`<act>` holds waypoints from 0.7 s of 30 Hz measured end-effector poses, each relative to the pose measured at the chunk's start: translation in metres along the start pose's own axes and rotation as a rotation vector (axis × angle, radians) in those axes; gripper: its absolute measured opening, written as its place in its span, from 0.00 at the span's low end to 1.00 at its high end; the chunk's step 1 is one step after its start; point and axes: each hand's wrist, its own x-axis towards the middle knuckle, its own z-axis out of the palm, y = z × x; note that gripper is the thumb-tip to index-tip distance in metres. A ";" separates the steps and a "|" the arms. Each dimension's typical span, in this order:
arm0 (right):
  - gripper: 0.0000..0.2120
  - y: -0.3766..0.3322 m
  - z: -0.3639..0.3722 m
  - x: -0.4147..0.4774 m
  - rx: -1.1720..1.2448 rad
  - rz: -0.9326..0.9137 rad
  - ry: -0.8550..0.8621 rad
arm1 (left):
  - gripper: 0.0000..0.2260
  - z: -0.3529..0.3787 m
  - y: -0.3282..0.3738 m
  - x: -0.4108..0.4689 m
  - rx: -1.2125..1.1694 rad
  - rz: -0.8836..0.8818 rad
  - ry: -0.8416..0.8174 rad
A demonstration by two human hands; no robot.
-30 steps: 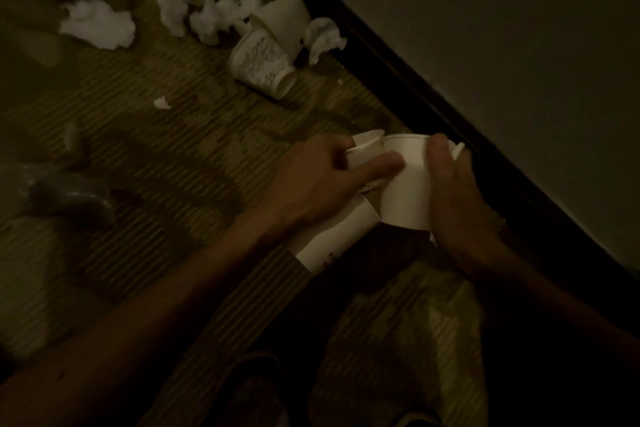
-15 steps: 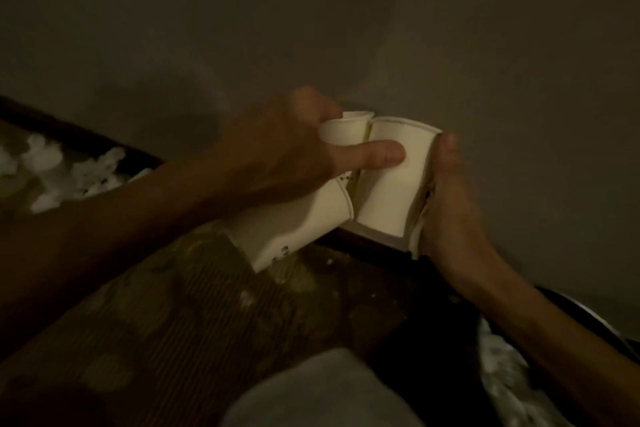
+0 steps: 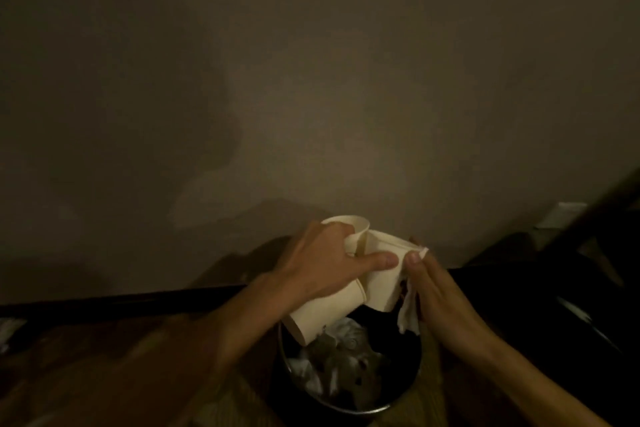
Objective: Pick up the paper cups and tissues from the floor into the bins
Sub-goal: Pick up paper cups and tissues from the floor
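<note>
Holding 3 white paper cups bunched together right above the bin [image 3: 360,410], both hands on them, v. dim light. Left hand [image 3: 322,265]: fingers curled round the upper cup [image 3: 349,222] (only its rim pokes out above the knuckles), thumb laid straight across the right cup [image 3: 381,282]. Lower cup [image 3: 323,314] sticks out under the left palm, tilted, low end over the bin's left rim; can't tell if it's nested w/ the upper cup. Right hand [image 3: 441,293]: thumb + fingers pinch a tissue [image 3: 408,314] against the right cup's side, rest of it hangs down over the bin opening. Right cup touches the upper cup near the rims, mouth up, slightly tilted. Bin is round, dark, w/ a shiny rim, standing on the floor [image 3: 104,374] just in front of a dark baseboard [image 3: 104,302]; crumpled tissues [image 3: 341,354] already inside. Plain wall [image 3: 311,80] fills the top of frame. Pale scraps [image 3: 8,329] at far left edge on the floor, too blurred to ID.
</note>
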 end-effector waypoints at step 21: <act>0.18 0.080 0.004 -0.016 -0.677 0.195 -0.273 | 0.32 0.087 -0.077 -0.004 -0.041 -0.277 -0.560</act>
